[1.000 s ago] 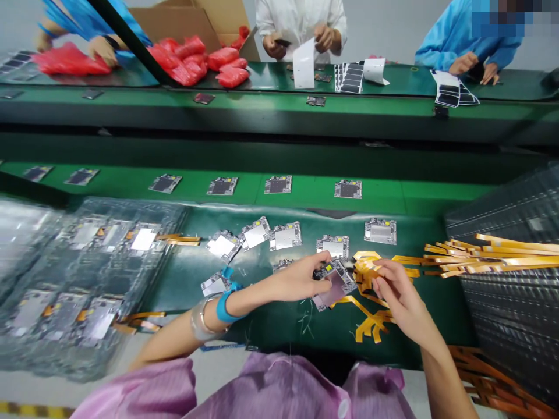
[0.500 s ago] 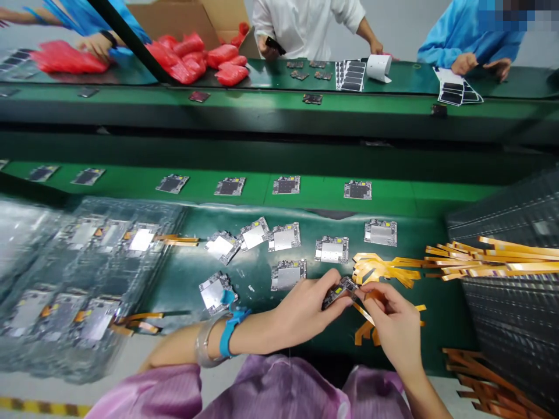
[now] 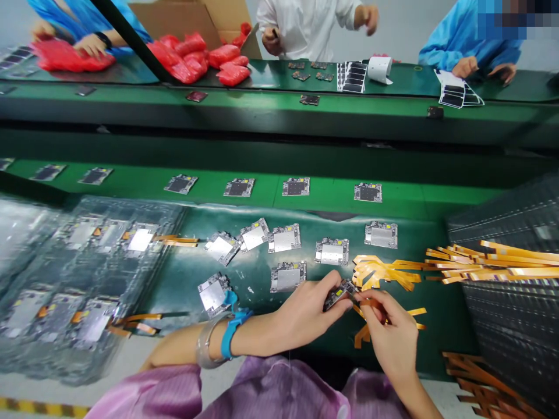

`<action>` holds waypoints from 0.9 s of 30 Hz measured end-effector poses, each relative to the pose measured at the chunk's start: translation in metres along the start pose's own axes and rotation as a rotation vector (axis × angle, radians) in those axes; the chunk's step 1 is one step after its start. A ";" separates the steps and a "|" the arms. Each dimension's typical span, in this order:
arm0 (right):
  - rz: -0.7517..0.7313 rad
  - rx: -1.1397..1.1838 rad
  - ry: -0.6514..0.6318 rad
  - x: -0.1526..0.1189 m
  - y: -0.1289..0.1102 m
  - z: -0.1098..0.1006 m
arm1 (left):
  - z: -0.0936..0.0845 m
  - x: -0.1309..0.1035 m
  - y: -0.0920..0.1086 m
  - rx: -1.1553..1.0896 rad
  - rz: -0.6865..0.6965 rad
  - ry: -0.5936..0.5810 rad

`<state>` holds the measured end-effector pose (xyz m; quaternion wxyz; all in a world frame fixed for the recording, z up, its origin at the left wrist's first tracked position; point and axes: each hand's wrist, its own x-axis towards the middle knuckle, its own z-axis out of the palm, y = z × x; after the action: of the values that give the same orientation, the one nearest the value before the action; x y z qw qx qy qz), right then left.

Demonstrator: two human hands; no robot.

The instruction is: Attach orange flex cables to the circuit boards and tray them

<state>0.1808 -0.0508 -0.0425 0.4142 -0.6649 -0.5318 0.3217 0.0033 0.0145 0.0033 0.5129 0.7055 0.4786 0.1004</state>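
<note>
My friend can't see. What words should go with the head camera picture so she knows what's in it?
Over a green table, a person's left hand holds a small circuit board while the right hand works at its edge, near orange ribbon cables. Silver-topped boards lie around; darker boards line a green strip beyond.

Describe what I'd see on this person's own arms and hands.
The left hand is bare, with a blue strap and a clear, see-through band at its wrist. The right hand is bare, with nothing on its wrist. A purple sleeve covers the left upper arm.
</note>
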 end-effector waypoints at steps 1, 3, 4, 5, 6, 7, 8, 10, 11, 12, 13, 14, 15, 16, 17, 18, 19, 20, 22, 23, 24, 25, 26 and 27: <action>0.028 0.005 -0.022 -0.001 0.001 0.000 | -0.001 0.001 0.000 -0.019 -0.009 -0.019; 0.108 0.034 -0.035 -0.002 0.005 0.001 | -0.003 0.003 -0.001 -0.038 -0.028 -0.045; 0.148 0.054 -0.024 -0.002 0.007 0.001 | -0.005 0.004 -0.001 -0.035 -0.034 -0.049; 0.179 0.073 -0.016 -0.002 0.009 0.000 | -0.006 0.004 0.000 -0.026 -0.034 -0.050; 0.198 0.086 -0.009 -0.001 0.010 0.000 | -0.007 0.005 0.000 -0.015 -0.031 -0.049; 0.203 0.093 -0.011 -0.001 0.011 -0.001 | -0.008 0.005 0.001 -0.005 -0.027 -0.051; 0.202 0.094 -0.020 0.000 0.011 -0.002 | -0.009 0.005 0.002 0.001 -0.026 -0.056; 0.190 0.085 -0.055 0.001 0.010 -0.005 | -0.010 0.003 0.004 0.004 -0.028 -0.070; 0.184 0.079 -0.068 0.002 0.010 -0.006 | -0.010 0.003 0.005 0.006 -0.032 -0.076; 0.178 0.072 -0.078 0.003 0.009 -0.007 | -0.009 0.002 0.005 0.009 -0.035 -0.077; 0.171 0.065 -0.090 0.004 0.009 -0.008 | -0.009 0.001 0.005 0.015 -0.033 -0.075; 0.163 0.057 -0.101 0.004 0.008 -0.009 | -0.008 0.000 0.005 0.022 -0.028 -0.073; 0.154 0.048 -0.114 0.005 0.008 -0.009 | -0.007 -0.001 0.005 0.029 -0.022 -0.071; 0.142 0.038 -0.126 0.005 0.008 -0.009 | -0.006 -0.001 0.005 0.034 -0.017 -0.072; 0.123 0.022 -0.133 0.004 0.009 -0.008 | -0.004 -0.001 0.004 0.033 -0.016 -0.075; 0.091 0.003 -0.133 0.003 0.010 -0.008 | -0.004 0.000 0.004 0.023 -0.022 -0.081; 0.045 -0.018 -0.135 0.002 0.010 -0.007 | -0.003 0.001 0.003 0.007 -0.034 -0.086; -0.005 -0.036 -0.138 0.000 0.011 -0.006 | -0.003 0.003 0.001 -0.013 -0.048 -0.085; -0.046 -0.031 -0.143 -0.003 0.013 -0.006 | -0.006 0.008 -0.003 -0.046 -0.057 -0.062; -0.016 0.013 -0.160 -0.004 0.014 -0.007 | -0.008 0.011 -0.005 -0.061 -0.046 -0.042; 0.040 0.084 -0.185 -0.004 0.014 -0.009 | -0.012 0.015 -0.006 -0.084 -0.026 -0.030; 0.111 0.169 -0.212 -0.004 0.014 -0.011 | -0.016 0.018 -0.008 -0.117 -0.002 -0.041; 0.180 0.254 -0.238 -0.003 0.013 -0.014 | -0.020 0.022 -0.008 -0.161 0.021 -0.082; 0.237 0.325 -0.261 -0.001 0.012 -0.016 | -0.024 0.025 -0.009 -0.205 0.038 -0.141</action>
<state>0.1994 -0.0559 -0.0458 0.4030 -0.6000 -0.4404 0.5326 -0.0038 0.0496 -0.0016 0.6127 0.6636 0.4152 0.1087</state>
